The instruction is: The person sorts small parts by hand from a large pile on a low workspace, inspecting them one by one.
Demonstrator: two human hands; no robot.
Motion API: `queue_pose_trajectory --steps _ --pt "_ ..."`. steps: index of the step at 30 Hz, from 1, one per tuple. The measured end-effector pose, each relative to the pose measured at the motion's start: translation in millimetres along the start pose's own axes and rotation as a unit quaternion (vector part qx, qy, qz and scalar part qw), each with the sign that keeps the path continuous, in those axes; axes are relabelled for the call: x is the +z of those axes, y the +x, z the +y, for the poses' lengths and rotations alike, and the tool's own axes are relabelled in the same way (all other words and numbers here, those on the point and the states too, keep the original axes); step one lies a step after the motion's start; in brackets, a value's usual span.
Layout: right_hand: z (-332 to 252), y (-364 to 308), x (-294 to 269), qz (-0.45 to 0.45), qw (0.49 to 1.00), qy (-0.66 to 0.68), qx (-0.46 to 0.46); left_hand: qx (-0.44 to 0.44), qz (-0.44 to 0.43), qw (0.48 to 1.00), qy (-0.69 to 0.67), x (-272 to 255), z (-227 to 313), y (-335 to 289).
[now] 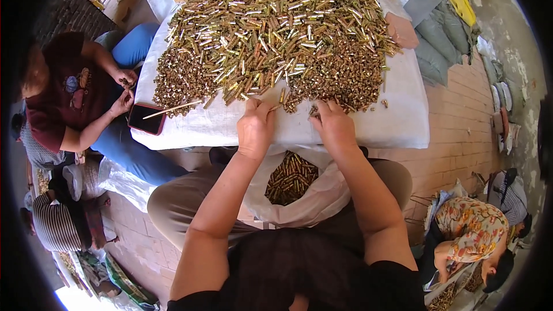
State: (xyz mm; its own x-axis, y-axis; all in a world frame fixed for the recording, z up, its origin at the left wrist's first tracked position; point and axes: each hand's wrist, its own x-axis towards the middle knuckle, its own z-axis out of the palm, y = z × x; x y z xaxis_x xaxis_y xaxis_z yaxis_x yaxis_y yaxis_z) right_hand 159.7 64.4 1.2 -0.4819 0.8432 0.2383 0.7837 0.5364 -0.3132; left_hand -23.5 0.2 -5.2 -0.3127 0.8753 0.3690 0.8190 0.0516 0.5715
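Left hand and right hand apart, fingers curled inward over counter's near side; cannot tell whether holding anything. Just beyond: small brass-coloured fittings and longer tubes, heaped close, presumably for short reach. Below, between hands: white sack, mouth spread wide, apparently for easy access.

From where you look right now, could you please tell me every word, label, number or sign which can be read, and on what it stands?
No text can be read.
Phone: dark screen, no readable words.
Dark red shirt: coloured picture, no readable letters.
Green-edged bag, lower left: too blurred to tell.
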Motion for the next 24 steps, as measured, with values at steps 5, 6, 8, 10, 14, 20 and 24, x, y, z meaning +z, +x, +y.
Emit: queue_pose_trajectory --steps 5,6,8,10,14,20,24 --pt "5 -3 2 -0.008 1.0 -0.016 0.013 0.006 -0.001 1.0 -0.017 5 9 -14" --pt "5 -3 3 0.005 1.0 -0.012 0.01 0.016 -0.02 1.0 0.002 7 9 -15" --pt "5 -3 5 0.017 1.0 -0.007 0.007 0.006 -0.042 0.999 -0.007 2 10 -11" --pt "4 -2 5 -0.015 1.0 0.004 0.024 -0.006 -0.063 0.998 -0.015 -2 8 -10" --pt "9 -1 6 0.027 0.989 0.147 0.014 -0.067 -0.103 0.97 -0.208 2 10 -15" --pt "-3 -4 -22 -0.115 0.746 0.629 0.187 -0.235 -0.199 0.822 -0.479 -4 37 -22" --pt "-2 -11 -27 -0.147 0.74 0.626 0.196 -0.234 -0.203 0.813 -0.493 -6 50 -26"
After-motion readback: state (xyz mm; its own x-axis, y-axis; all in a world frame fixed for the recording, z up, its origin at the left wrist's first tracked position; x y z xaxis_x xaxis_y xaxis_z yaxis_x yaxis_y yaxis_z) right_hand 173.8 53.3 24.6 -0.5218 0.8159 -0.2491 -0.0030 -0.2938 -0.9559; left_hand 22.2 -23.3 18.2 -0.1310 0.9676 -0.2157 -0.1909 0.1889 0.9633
